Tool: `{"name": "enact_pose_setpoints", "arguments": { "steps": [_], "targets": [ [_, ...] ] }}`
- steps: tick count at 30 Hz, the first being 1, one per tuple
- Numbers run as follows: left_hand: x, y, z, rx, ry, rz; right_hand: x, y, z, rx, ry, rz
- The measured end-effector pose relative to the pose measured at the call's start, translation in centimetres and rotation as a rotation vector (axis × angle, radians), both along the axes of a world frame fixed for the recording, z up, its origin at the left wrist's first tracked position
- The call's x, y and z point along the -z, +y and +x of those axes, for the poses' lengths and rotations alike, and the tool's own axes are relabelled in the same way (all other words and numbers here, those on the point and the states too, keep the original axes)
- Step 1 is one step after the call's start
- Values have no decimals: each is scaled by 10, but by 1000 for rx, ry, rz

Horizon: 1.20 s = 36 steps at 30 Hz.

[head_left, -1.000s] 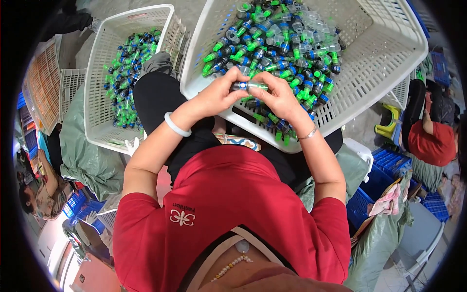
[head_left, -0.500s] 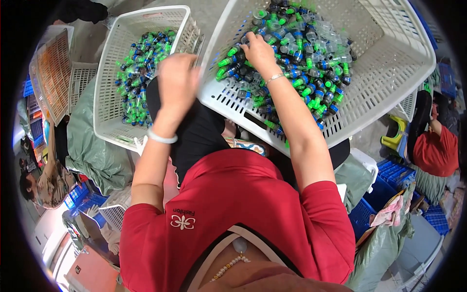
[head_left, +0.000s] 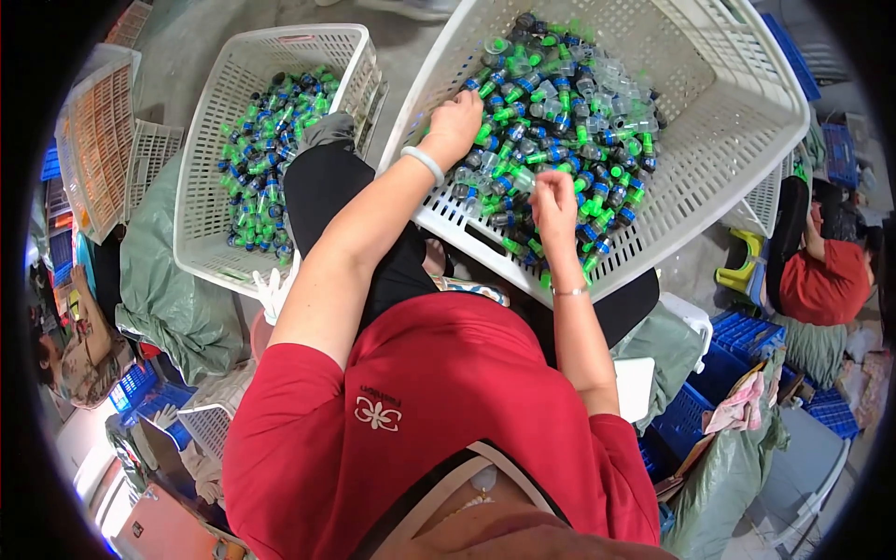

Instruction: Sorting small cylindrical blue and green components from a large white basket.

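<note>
The large white plastic basket point(head_left: 644, 250) in front of me is tilted toward me. In it lies a heap of small plastic pieces point(head_left: 569, 131) in green, blue, black and clear, like small nozzles or caps. My left hand point(head_left: 455, 126) reaches over the basket's left side; its bent fingers touch the heap's left edge, and what they grip is hidden. Closer to me, my right hand point(head_left: 555, 201) is raised over the near part of the heap, its fingers pinched at a small clear plastic piece point(head_left: 524, 178).
A second white basket point(head_left: 191, 210) at the left holds more such pieces. Green sacks point(head_left: 173, 280) and a white glove point(head_left: 275, 291) lie beside it. Blue crates point(head_left: 686, 415) and a yellow stool point(head_left: 737, 266) stand at the right. Other people sit at both sides.
My left hand has moved right, from between the baskets to the large basket's heap. My right hand has drawn back toward me from the heap's far left part.
</note>
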<state>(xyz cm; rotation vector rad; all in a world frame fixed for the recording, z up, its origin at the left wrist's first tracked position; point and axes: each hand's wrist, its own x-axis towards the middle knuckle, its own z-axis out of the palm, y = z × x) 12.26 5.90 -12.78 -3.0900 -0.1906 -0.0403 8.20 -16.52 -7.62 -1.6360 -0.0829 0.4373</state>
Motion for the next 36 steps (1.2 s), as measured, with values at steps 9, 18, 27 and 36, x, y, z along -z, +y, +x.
{"name": "enact_pose_setpoints", "arguments": {
  "steps": [9, 18, 27, 36],
  "targets": [
    [-3, 5, -25, 101, 68, 58, -11, -6, -52, -40, 60, 39],
    [-89, -13, -86, -308, 41, -1817, -30, -6, -24, 69, -184, 43],
    [-108, -40, -125, -85, 256, -1792, -52, 8, -17, -115, -298, -91],
    [-112, -29, -129, 136, 140, -1662, -110, 0, 0, -633, -423, -200]
  ]
}}
